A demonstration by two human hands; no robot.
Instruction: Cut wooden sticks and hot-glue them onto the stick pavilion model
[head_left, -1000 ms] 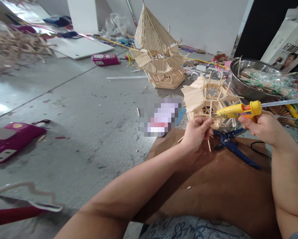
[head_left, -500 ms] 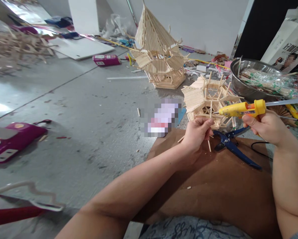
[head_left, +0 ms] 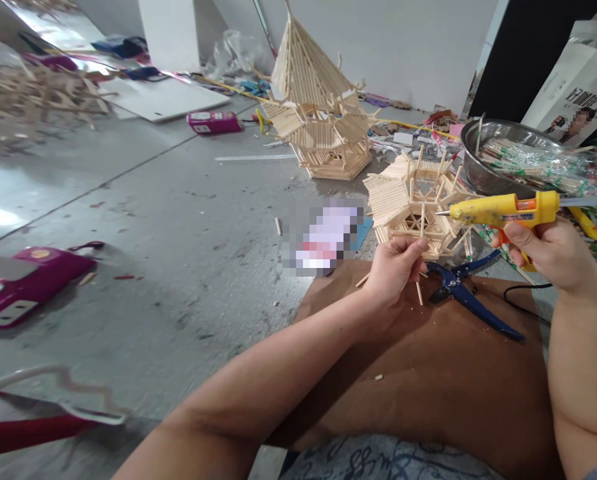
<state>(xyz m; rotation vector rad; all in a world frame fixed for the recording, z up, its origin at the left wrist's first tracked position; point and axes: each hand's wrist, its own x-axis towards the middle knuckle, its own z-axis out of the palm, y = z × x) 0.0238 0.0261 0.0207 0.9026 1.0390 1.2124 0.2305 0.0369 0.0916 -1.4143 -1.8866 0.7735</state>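
Observation:
Between thumb and fingers, my left hand [head_left: 398, 267] pinches a thin wooden stick [head_left: 423, 219] that points upward. My right hand [head_left: 553, 250] grips a yellow hot glue gun [head_left: 503, 209], its metal nozzle aimed left, a short way from the stick. Right behind my left hand stands a partly built stick model [head_left: 393, 193] with sloping roof panels and upright posts. Blue-handled cutters [head_left: 466, 297] lie on a brown sheet [head_left: 428, 393] below my hands. Whether the stick touches the model is unclear.
A taller stick pagoda [head_left: 323, 100] stands behind. A metal bowl [head_left: 478, 160] of wrapped sticks is at right. A blurred phone-like object [head_left: 326, 237] lies left of the model. Purple power strips [head_left: 213, 122] sit on the floor, and a pile of sticks [head_left: 33, 100] is far left.
My right hand has drawn the glue gun back to the right and slightly up, so its nozzle is farther from the stick. My left hand holds still.

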